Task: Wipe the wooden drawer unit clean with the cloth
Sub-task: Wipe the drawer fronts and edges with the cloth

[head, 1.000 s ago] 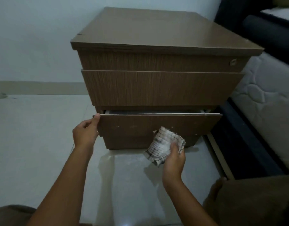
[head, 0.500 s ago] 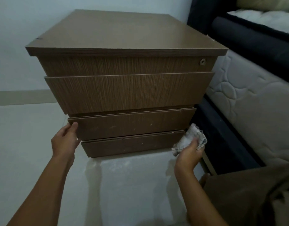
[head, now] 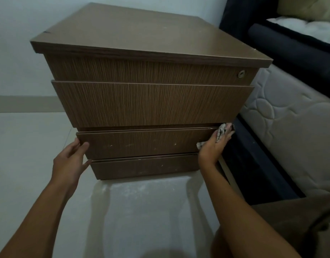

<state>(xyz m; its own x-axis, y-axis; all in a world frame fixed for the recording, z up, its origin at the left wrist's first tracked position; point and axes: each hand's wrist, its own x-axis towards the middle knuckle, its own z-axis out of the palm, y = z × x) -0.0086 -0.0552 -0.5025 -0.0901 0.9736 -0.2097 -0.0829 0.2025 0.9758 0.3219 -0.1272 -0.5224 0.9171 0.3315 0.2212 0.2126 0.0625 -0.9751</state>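
Bare from fingers to the near edge: left hand (head: 70, 162), right hand (head: 212, 148) and both forearms. Wears a brown garment (head: 294, 220), seen near right, creased into soft folds. Shows what looks like a bare knee (head: 223, 244) just left of it.

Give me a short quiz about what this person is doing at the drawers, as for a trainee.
1. True or false: the left hand holds the left end of the third drawer of the wooden drawer unit.
2. Which hand holds the checked cloth? A. left hand B. right hand C. neither
3. Fill in: the round lock sits on the ___ drawer.
Key: 1 true; 2 B; 3 top.
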